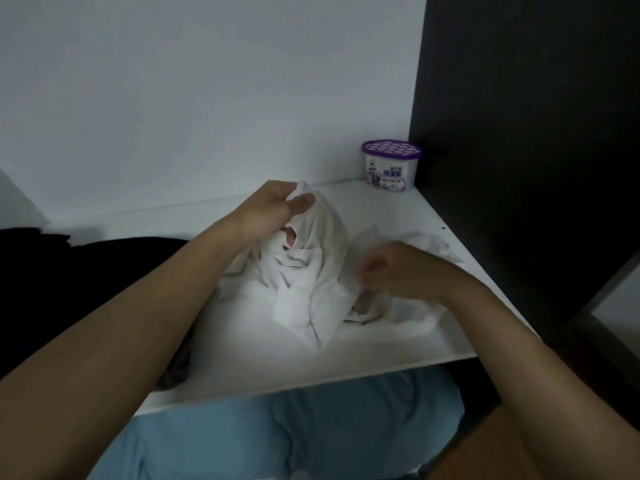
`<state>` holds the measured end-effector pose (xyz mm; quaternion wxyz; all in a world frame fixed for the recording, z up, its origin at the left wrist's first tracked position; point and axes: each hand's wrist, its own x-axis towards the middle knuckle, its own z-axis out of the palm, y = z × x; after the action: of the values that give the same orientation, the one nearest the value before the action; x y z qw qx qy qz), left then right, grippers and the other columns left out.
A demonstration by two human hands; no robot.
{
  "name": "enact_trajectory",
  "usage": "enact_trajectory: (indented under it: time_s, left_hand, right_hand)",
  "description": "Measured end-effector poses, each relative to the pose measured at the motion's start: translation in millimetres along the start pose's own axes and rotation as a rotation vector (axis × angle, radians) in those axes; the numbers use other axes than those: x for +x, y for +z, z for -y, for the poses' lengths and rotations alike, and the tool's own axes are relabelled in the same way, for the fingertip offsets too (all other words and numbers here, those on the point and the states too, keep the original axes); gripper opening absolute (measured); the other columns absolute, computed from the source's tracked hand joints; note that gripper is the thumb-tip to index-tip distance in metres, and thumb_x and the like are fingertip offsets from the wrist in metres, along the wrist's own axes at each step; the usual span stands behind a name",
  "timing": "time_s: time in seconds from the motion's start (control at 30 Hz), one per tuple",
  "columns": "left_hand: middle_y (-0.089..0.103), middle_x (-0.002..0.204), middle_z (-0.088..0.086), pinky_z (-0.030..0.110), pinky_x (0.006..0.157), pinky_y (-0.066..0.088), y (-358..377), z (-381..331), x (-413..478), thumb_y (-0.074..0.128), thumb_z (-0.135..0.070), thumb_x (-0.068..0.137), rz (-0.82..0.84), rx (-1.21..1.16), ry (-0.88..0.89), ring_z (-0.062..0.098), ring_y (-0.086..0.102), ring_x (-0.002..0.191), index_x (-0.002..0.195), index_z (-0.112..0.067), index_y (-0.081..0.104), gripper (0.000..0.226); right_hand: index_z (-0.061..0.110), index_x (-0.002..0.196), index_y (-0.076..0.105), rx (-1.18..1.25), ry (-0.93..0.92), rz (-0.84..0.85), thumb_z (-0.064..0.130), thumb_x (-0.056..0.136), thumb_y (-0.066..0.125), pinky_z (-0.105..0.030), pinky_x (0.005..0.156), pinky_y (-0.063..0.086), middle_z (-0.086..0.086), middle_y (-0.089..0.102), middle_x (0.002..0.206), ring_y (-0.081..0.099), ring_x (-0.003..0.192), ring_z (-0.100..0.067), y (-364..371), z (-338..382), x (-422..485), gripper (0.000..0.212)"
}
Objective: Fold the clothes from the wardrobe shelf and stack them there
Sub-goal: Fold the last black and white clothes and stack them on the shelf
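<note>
A crumpled white garment (pixel 311 289) lies in the middle of the white wardrobe shelf (pixel 263 368). My left hand (pixel 273 209) pinches a bunch of its cloth and holds it lifted above the heap. Lower and to the right, my right hand (pixel 391 268) has its fingers curled into another part of the same white garment; the fingertips are blurred. A pile of black clothes (pixel 86 268) fills the left side of the shelf, partly behind my left forearm.
A white tub with a purple lid (pixel 391 166) stands in the shelf's back right corner. A dark side panel (pixel 519 133) bounds the shelf on the right, a white back wall (pixel 207 98) behind. Blue cloth (pixel 294 434) shows below the shelf's front edge.
</note>
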<state>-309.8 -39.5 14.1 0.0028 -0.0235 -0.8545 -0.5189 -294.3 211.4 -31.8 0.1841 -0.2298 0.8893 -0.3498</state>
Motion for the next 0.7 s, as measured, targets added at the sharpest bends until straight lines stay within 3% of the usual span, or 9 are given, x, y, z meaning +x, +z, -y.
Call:
enact_trajectory:
  time_s: [0.1,0.17,0.2,0.3,0.4,0.47,0.57,0.63,0.7]
  left_hand:
    - [0.068,0.065,0.008,0.025,0.045,0.049,-20.6,-23.1,-55.0,0.063,-0.025,0.097,-0.006,-0.116,0.078,0.023,0.063,0.053,0.075,-0.004,0.070,0.031]
    - [0.068,0.064,0.009,0.025,0.046,0.050,-34.6,-32.3,-95.7,0.064,-0.024,0.096,-0.020,-0.195,0.106,0.023,0.064,0.053,0.070,-0.010,0.072,0.031]
    - [0.068,0.064,0.010,0.025,0.048,0.050,-41.3,-34.7,-116.9,0.064,-0.025,0.095,-0.031,-0.222,0.109,0.023,0.064,0.054,0.069,-0.010,0.072,0.031]
    - [0.068,0.063,0.003,0.022,0.053,0.050,-59.5,-32.8,-182.8,0.068,-0.034,0.090,-0.092,-0.249,0.103,0.017,0.064,0.056,0.060,-0.020,0.069,0.034]
    - [0.071,0.073,0.003,0.024,0.060,0.051,-71.1,-2.3,-247.7,0.072,-0.039,0.086,-0.204,-0.263,0.046,0.014,0.067,0.067,0.071,-0.018,0.071,0.026]
    - [0.076,0.091,0.009,0.030,0.072,0.057,-66.7,36.9,-288.7,0.069,-0.030,0.091,-0.216,-0.393,-0.027,0.020,0.071,0.083,0.089,-0.012,0.075,0.019]
    - [0.074,0.110,0.010,0.034,0.096,0.053,-45.3,98.4,-352.4,0.059,-0.016,0.097,-0.251,-0.691,-0.124,0.024,0.068,0.105,0.116,-0.010,0.069,0.022]
    - [0.071,0.121,0.005,0.031,0.102,0.049,-30.2,133.8,-391.9,0.053,-0.016,0.100,-0.259,-0.794,-0.146,0.022,0.064,0.115,0.125,-0.016,0.066,0.028]
    - [0.070,0.124,0.002,0.029,0.100,0.050,-17.8,160.5,-429.0,0.051,-0.020,0.100,-0.236,-0.788,-0.194,0.019,0.064,0.117,0.120,-0.021,0.071,0.028]
  right_hand:
    - [0.025,0.139,0.047,0.032,-0.066,-0.264,0.046,0.080,0.076,-0.031,0.092,0.048,0.002,0.055,0.136,0.055,0.121,-0.017,18.3,32.2,-3.5,0.069]
    - [0.030,0.153,0.020,0.043,-0.162,-0.248,0.052,0.073,0.081,-0.035,0.106,0.039,0.002,0.037,0.153,0.040,0.134,-0.017,40.0,60.4,-10.9,0.102]
    - [0.033,0.154,0.014,0.046,-0.203,-0.199,0.054,0.073,0.080,-0.035,0.107,0.038,0.005,0.036,0.153,0.040,0.133,-0.015,55.0,75.4,-15.1,0.106]
    - [0.029,0.142,0.042,0.044,-0.269,-0.116,0.054,0.088,0.066,-0.028,0.092,0.045,0.015,0.056,0.127,0.056,0.114,-0.009,108.2,111.4,-34.3,0.065]
    - [0.032,0.106,0.066,0.130,-0.214,-0.031,0.051,0.097,0.055,-0.022,0.074,0.050,0.017,0.071,0.096,0.068,0.092,-0.008,164.3,134.3,-66.7,0.024]
    - [0.036,0.095,0.064,0.101,-0.124,0.078,0.052,0.096,0.055,-0.018,0.065,0.046,0.017,0.070,0.083,0.066,0.080,-0.002,201.8,142.5,-94.3,0.019]
    - [0.033,0.113,0.062,0.140,0.005,0.260,0.055,0.091,0.061,-0.024,0.081,0.050,0.013,0.069,0.106,0.065,0.100,-0.011,262.8,140.7,-137.0,0.031]
    - [0.031,0.129,0.055,0.192,0.102,0.364,0.060,0.086,0.065,-0.027,0.093,0.050,0.013,0.064,0.117,0.062,0.108,-0.011,300.2,134.1,-169.1,0.053]
    - [0.037,0.122,0.053,0.229,0.153,0.462,0.064,0.079,0.069,-0.025,0.092,0.050,0.016,0.063,0.115,0.061,0.105,-0.006,335.1,124.3,-200.1,0.053]
